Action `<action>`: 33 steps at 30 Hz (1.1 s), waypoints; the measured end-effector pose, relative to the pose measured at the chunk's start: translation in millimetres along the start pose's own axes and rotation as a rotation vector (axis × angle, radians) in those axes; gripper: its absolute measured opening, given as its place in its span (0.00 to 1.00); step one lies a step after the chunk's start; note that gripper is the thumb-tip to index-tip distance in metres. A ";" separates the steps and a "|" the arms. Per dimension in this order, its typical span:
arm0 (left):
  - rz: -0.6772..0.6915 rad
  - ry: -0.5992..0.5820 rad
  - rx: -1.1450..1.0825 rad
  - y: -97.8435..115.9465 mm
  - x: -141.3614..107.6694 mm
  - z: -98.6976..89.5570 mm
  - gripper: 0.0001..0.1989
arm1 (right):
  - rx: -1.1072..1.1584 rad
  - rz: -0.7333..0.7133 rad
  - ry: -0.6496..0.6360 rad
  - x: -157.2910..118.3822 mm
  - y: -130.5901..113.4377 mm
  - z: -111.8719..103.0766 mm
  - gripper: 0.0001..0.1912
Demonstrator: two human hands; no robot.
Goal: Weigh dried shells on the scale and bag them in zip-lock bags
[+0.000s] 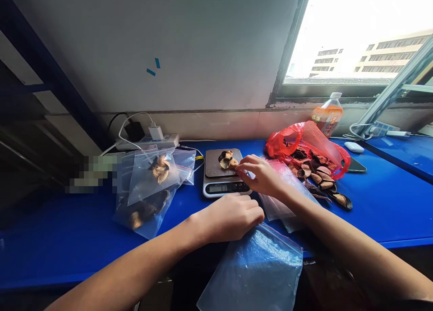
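Dried husks sat on the scale, at 12 o'clock from the left hand, which pinched a clear bag. The right hand met them at 4 o'clock, grip unclear. They looked light, brittle, best lifted by their rims.

Flat blue tabletop, and it was busy: a white scale with a grey plate held the centre, clear plastic zip bags left, white power strip far left, crumpled red plastic bag and loose curved brown shells right!
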State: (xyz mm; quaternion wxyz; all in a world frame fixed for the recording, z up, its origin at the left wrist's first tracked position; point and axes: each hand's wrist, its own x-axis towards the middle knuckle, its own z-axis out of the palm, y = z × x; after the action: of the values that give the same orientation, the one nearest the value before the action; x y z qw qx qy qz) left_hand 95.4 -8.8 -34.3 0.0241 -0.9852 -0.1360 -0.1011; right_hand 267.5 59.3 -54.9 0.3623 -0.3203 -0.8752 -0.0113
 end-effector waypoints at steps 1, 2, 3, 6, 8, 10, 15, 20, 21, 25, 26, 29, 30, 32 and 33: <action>-0.002 0.001 -0.003 0.2 0.1 -0.5 0.05 | 0.000 -0.011 0.008 0.9 -0.9 -2.5 0.10; -0.005 0.002 -0.006 0.3 0.2 -1.0 0.05 | -0.002 -0.011 0.035 1.6 -1.1 -5.5 0.09; -0.012 0.004 -0.008 0.5 0.3 -1.6 0.06 | -0.003 -0.002 0.075 2.2 -0.6 -8.7 0.09; -0.034 -0.008 -0.018 1.4 0.6 -3.8 0.06 | -0.010 0.037 0.183 2.5 3.5 -17.9 0.07; -0.041 -0.034 -0.028 2.1 0.7 -5.5 0.05 | -0.007 0.054 0.199 1.8 6.1 -21.7 0.06; -0.051 -0.060 -0.038 3.2 0.9 -7.2 0.05 | -0.006 0.067 0.190 0.8 7.1 -22.7 0.06; -0.074 -0.090 -0.021 6.8 1.7 -8.0 0.05 | 0.008 0.062 0.147 -0.3 3.5 -18.8 0.07; -0.076 -0.087 -0.012 8.1 1.9 -3.9 0.05 | 0.029 0.078 0.120 -0.4 1.9 -16.7 0.07; -0.065 -0.073 -0.007 8.1 1.6 -4.3 0.05 | 0.033 0.081 0.118 -0.6 2.1 -16.9 0.07; -0.043 0.045 0.066 10.0 0.1 -13.0 0.09 | 0.125 0.079 0.099 -1.9 0.4 -22.7 0.06; -0.062 0.087 0.088 11.5 -0.1 -15.6 0.09 | 0.170 0.072 0.067 -2.2 -1.4 -25.5 0.06; -0.132 0.178 0.130 18.3 0.3 -16.9 0.08 | 0.282 0.037 -0.073 -3.2 -10.5 -35.0 0.06; -0.136 0.182 0.132 21.0 0.7 -14.4 0.08 | 0.301 0.026 -0.108 -3.3 -14.3 -37.7 0.06; -0.115 0.157 0.114 26.1 1.6 -6.4 0.07 | 0.314 0.013 -0.146 -3.6 -21.3 -40.9 0.06; -0.098 0.133 0.097 28.1 1.9 -1.9 0.05 | 0.310 0.007 -0.156 -3.8 -24.0 -41.2 0.07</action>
State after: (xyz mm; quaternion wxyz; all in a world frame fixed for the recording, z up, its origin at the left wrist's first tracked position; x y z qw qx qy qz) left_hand 104.5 -35.4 -32.7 0.0759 -0.9662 -0.1867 -0.1605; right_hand 281.7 27.8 -21.8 0.3384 -0.2634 -0.8908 0.1500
